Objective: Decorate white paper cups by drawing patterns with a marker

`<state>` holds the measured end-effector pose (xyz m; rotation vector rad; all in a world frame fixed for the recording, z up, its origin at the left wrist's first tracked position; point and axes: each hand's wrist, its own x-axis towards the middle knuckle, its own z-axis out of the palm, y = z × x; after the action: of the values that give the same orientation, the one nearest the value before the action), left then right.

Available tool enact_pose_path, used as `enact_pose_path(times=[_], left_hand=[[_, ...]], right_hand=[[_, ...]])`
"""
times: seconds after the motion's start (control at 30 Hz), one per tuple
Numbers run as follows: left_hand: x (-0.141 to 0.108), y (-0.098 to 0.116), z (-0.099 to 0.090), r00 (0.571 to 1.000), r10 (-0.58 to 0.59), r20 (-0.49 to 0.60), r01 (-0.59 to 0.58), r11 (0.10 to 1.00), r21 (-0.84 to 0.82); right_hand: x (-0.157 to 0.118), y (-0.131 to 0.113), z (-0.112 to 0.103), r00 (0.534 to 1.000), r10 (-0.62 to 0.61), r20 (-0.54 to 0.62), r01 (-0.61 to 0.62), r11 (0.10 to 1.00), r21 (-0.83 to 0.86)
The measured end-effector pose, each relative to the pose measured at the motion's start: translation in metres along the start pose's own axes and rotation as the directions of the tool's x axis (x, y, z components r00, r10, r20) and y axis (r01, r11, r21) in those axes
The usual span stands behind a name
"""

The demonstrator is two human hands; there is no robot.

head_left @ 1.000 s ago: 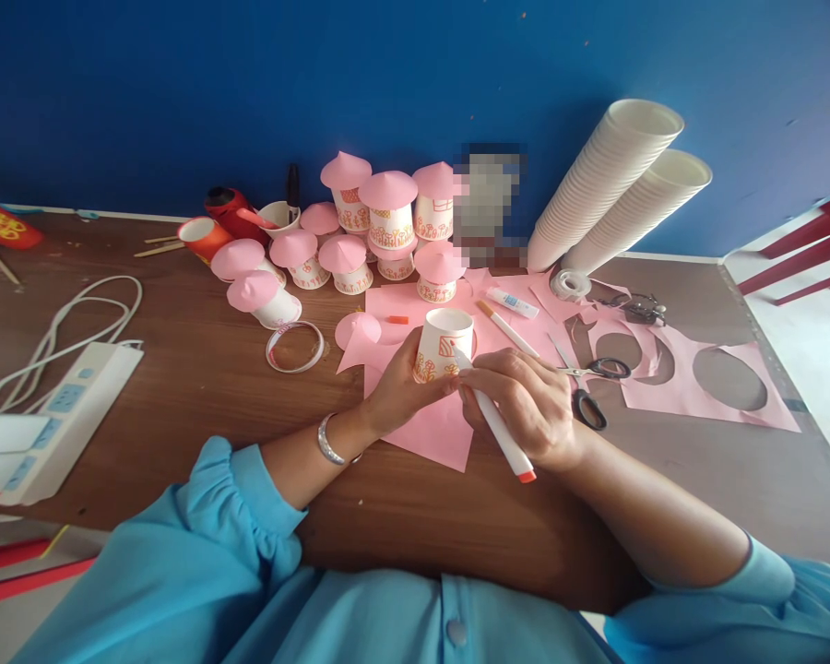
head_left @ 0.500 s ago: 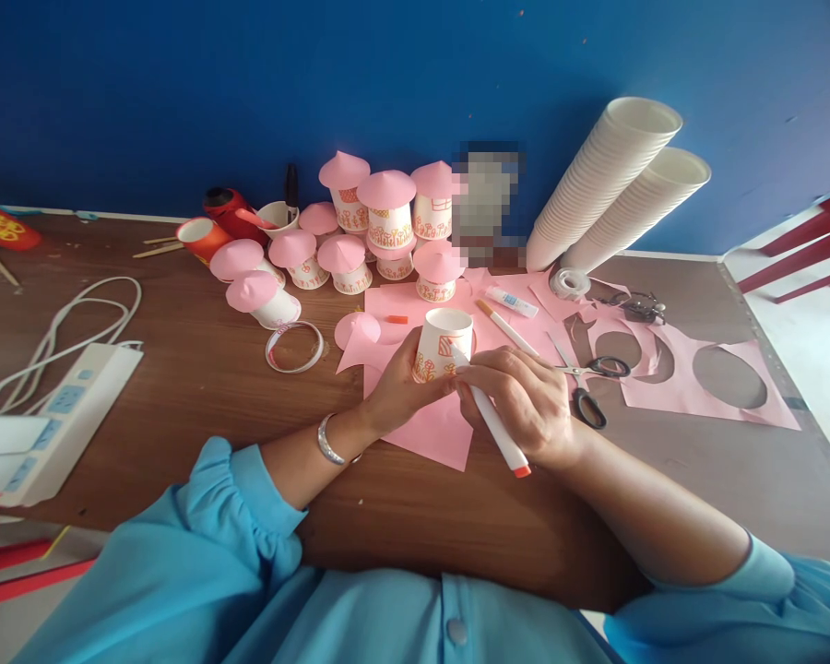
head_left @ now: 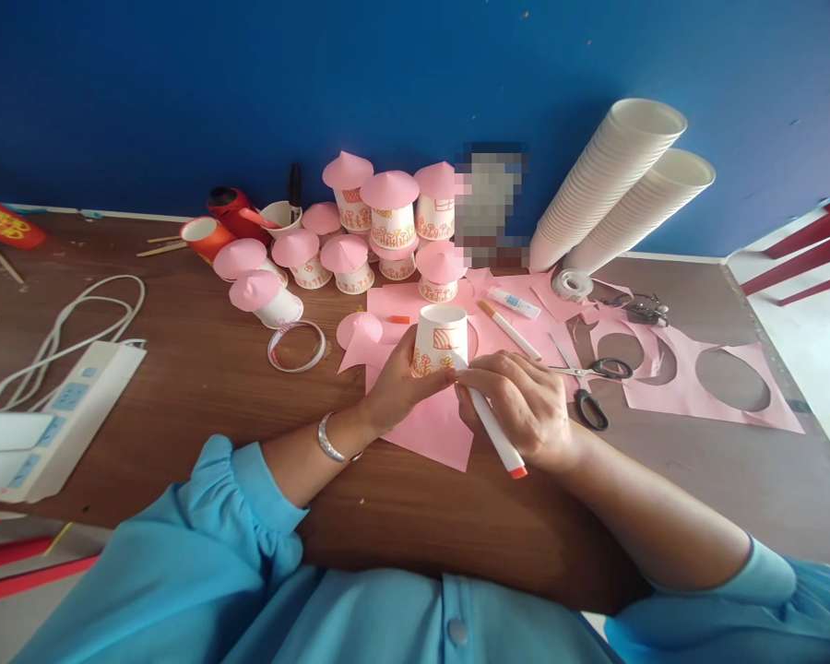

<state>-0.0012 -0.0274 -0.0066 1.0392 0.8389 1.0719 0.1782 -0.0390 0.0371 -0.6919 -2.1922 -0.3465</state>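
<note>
My left hand (head_left: 402, 380) is closed around a white paper cup (head_left: 425, 334), which stands upside down or upright, I cannot tell. Orange flowers run along its lower part, with a striped red-orange square above them. In my right hand (head_left: 518, 401) is a white marker (head_left: 496, 430) with an orange end, its tip against or close to the cup's lower right side. Pink paper (head_left: 432, 438) lies beneath the hands. An orange cap (head_left: 399, 320) rests just left of the cup, beside a small pink cone (head_left: 360, 330).
Decorated cups with pink cone roofs (head_left: 389, 191) stand behind the hands. Two tall cup stacks (head_left: 605, 175) lean on the blue wall. Scissors (head_left: 581, 373), a glue stick (head_left: 515, 302), another marker (head_left: 510, 330) and a tape roll (head_left: 573, 285) lie right. A power strip (head_left: 87, 406) is left.
The cup has turned slightly and shifted a little left, showing more of the striped square. The marker tip has moved down from the square toward the cup's lower right side.
</note>
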Motion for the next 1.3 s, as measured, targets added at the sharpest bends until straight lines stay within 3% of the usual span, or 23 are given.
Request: enact_pose_path(times=[0.5, 0.8, 1.3], left_hand=[[-0.0005, 0.0008, 0.0001, 0.999, -0.002, 0.043, 0.005, 0.998, -0.070], [-0.0004, -0.0016, 0.0007, 0.995, 0.031, 0.097, -0.019, 0.993, -0.120], [-0.0006, -0.0002, -0.0003, 0.997, 0.014, 0.069, -0.009, 0.998, -0.063]], right_hand=[[0.0035, 0.0013, -0.0033, 0.997, 0.016, -0.074, -0.014, 0.999, 0.034], [0.0016, 0.0028, -0.0027, 0.999, 0.003, -0.047, -0.001, 0.999, 0.054], [0.0023, 0.0029, -0.0036, 1.000, 0.001, -0.023, 0.000, 1.000, 0.017]])
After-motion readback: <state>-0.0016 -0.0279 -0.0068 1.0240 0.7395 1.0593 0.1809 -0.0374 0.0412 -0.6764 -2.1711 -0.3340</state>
